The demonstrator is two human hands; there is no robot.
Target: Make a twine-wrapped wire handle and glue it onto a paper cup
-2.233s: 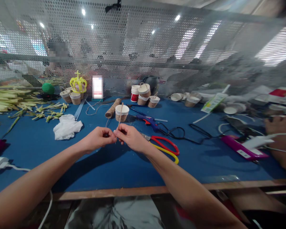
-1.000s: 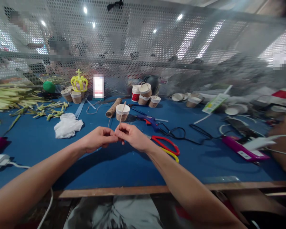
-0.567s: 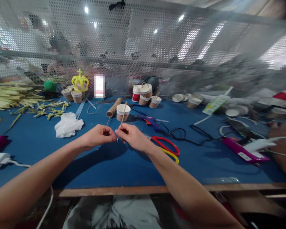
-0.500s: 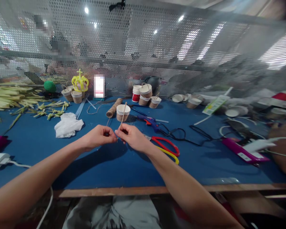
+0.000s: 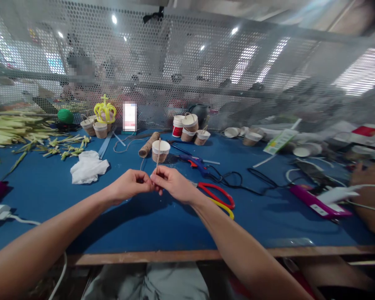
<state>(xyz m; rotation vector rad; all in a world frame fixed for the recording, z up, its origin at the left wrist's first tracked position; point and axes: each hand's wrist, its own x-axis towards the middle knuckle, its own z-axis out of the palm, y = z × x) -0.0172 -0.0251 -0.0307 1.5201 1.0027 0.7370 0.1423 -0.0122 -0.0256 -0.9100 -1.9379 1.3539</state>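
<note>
My right hand (image 5: 174,184) is closed in a pinch on a thin brown stick-like strand (image 5: 158,160), which points up and away. My left hand (image 5: 131,182) is also pinched, its fingertips meeting the right ones at the strand's lower end; what exactly lies between them is too small to make out. Just beyond stands a white cup (image 5: 165,156) with twine around its lower part. A roll of twine (image 5: 148,146) lies to its left, with a loose cord running towards my hands. Scissors (image 5: 218,195) with red and yellow handles lie beside my right wrist.
A blue glue gun (image 5: 196,164) with a black cord is right of the cup. White crumpled tissue (image 5: 89,167) lies on the left. More wrapped cups (image 5: 190,125) and a yellow crown (image 5: 105,110) stand along the mesh screen. Another person's hand (image 5: 370,200) is at the far right.
The strand has tipped from leaning right to nearly upright, and its top now overlaps the cup. My hands stay together, and the view has shifted slightly.
</note>
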